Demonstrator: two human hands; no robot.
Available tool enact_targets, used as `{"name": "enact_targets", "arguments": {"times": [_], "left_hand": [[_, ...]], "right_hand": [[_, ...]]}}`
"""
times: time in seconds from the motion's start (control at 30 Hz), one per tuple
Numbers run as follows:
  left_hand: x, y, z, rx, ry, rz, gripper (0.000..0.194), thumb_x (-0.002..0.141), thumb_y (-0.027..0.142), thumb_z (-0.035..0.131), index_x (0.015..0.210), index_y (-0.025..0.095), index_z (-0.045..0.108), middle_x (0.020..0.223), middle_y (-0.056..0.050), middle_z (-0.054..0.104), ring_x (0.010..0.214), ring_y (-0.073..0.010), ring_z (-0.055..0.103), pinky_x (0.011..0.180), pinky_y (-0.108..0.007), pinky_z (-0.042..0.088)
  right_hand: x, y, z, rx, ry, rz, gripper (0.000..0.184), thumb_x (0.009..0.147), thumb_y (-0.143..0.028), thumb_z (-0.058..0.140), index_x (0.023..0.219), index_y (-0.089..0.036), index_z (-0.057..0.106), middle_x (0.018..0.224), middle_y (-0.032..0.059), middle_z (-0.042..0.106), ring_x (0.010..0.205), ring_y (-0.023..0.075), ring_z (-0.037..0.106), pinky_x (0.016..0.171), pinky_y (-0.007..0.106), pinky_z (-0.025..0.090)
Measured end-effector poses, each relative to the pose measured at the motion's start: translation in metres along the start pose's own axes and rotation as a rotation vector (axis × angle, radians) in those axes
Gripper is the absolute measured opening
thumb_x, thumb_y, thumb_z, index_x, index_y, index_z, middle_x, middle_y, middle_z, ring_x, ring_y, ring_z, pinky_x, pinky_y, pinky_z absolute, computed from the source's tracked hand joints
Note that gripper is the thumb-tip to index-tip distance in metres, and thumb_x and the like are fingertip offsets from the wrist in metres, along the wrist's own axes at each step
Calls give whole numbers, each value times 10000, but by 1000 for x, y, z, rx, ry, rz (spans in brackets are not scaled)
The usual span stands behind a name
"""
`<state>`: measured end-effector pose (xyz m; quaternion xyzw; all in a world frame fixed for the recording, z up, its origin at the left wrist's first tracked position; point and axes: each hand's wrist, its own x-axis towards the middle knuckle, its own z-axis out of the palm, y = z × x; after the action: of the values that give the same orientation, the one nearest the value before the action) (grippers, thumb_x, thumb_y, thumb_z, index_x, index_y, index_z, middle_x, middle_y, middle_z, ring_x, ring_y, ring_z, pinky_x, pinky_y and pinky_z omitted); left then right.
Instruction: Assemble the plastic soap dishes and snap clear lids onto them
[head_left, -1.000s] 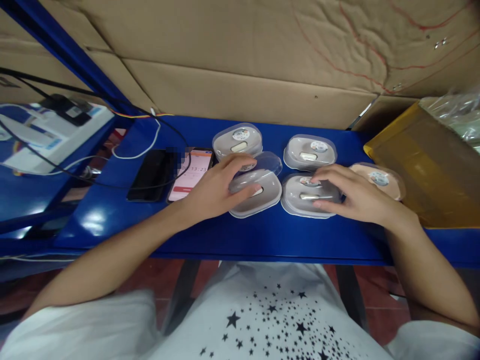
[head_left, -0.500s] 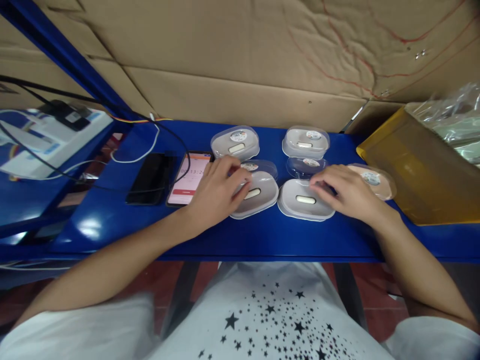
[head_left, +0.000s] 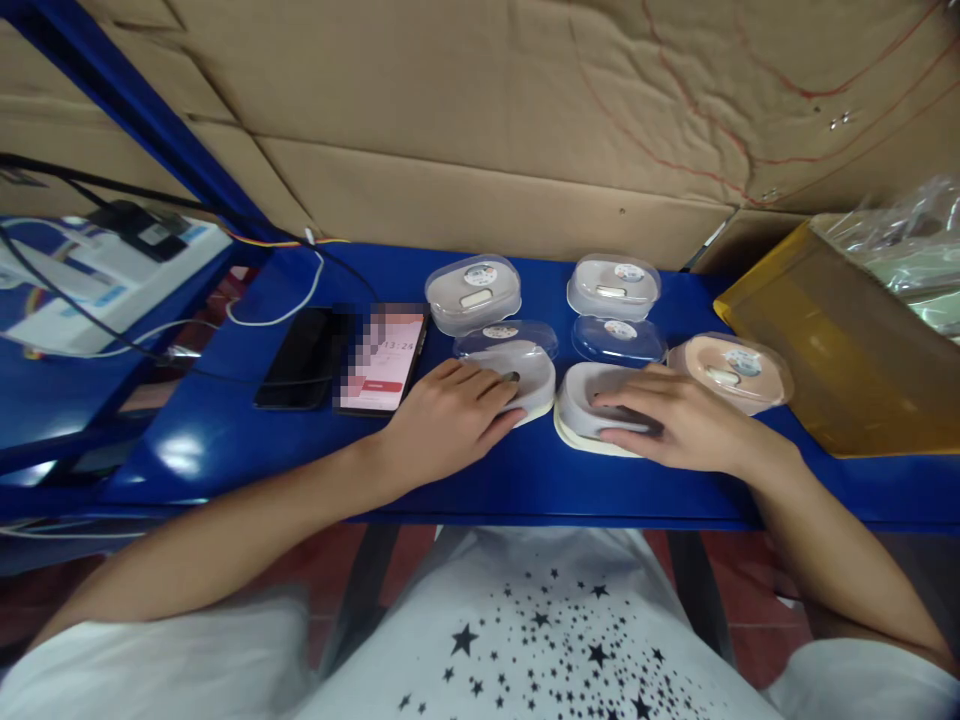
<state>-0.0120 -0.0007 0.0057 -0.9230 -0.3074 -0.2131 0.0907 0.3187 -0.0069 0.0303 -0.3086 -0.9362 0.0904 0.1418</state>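
My left hand (head_left: pixel 457 415) is closed over a grey oval soap-box tray (head_left: pixel 534 372), fingertips at its middle slot and thumb along the front edge. A second grey oval tray (head_left: pixel 581 385) is gripped by my right hand (head_left: pixel 671 415), with its thumb at the front side and fingers over the top. Under this right tray a cream base (head_left: pixel 574 437) shows, the tray tilted up from it. Behind the two boxes lie clear lids with round stickers, a left lid (head_left: pixel 536 335) and a right lid (head_left: pixel 589 338).
Two lidded grey boxes, a left one (head_left: pixel 454 305) and a right one (head_left: pixel 589 295), stand at the back. A lidded peach box (head_left: pixel 697 360) sits right, beside a yellow-edged carton (head_left: pixel 847 370). Two phones, one black (head_left: pixel 296 360) and one lit (head_left: pixel 390 365), lie left near cables and a power strip (head_left: pixel 82 290).
Both hands have come down onto the grey trays and closed on them. The pale slots in the trays now look dark or covered, and cream edges show underneath.
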Motion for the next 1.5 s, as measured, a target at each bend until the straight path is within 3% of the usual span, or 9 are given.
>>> {"name": "enact_targets", "arguments": {"times": [0.17,0.3,0.47,0.77,0.87,1.07,1.27,1.4,1.5], "left_hand": [[4,-7,-7,-45,96,-24,272,1162,339,534,1128,165,739,1016,-68,823,913,-259,769,836,-414,538],[7,-12,-3,-9,161,-3,198,1142,303,590,1134,157,724,1053,-68,826,908,-257,757,832,-410,527],[7,-16,2,-51,219,3,166,1137,314,614,1143,182,714,1061,-52,814,946,-228,743,866,-383,516],[11,-20,16,54,186,-126,184,1112,331,629,1157,268,795,1040,-86,692,931,-258,648,842,-430,495],[13,-19,20,-29,139,-169,221,1119,253,579,1220,265,776,1060,-89,676,959,-254,643,867,-431,544],[13,-23,19,-257,135,-101,364,1095,97,475,1373,236,665,1280,-115,670,1216,-236,670,1078,-423,577],[11,-58,10,-87,122,-316,431,1096,242,519,1524,200,546,1626,-207,500,1530,-351,500,1242,-567,456],[12,-95,12,-137,13,-379,580,1069,346,572,1610,171,457,1686,-211,464,1622,-376,383,1305,-593,373],[24,-122,14,-195,-124,-392,626,1039,445,611,1603,204,481,1657,-174,519,1598,-377,418,1295,-582,381]], "right_hand": [[1,2,-9,-17,112,15,226,1107,-355,632,1260,-208,712,1109,66,842,952,227,793,872,387,535],[0,8,-11,-98,186,13,269,1109,-354,632,1336,-219,681,1242,89,825,1076,249,780,917,393,522],[-1,15,-9,-235,229,56,308,1108,-409,629,1346,-222,682,1251,103,815,1167,287,756,950,418,486],[2,36,10,-328,250,219,323,1114,-405,569,1356,-240,703,1287,113,811,1143,332,735,952,479,433],[3,38,13,-308,290,242,324,1099,-332,556,1379,-256,701,1337,116,794,1199,356,716,983,521,444],[2,35,10,-317,361,255,373,1082,-253,525,1421,-280,680,1358,118,767,1208,360,696,992,534,464],[0,29,6,-256,332,141,289,1094,-281,572,1340,-268,724,1379,107,766,1237,334,702,1018,509,457],[4,11,11,-194,228,-20,312,1109,-255,567,1389,-262,706,1468,100,735,1321,309,672,1070,497,451],[19,-5,17,-177,162,-67,340,1130,-235,514,1413,-266,699,1504,90,720,1368,292,655,1094,485,449]]}}
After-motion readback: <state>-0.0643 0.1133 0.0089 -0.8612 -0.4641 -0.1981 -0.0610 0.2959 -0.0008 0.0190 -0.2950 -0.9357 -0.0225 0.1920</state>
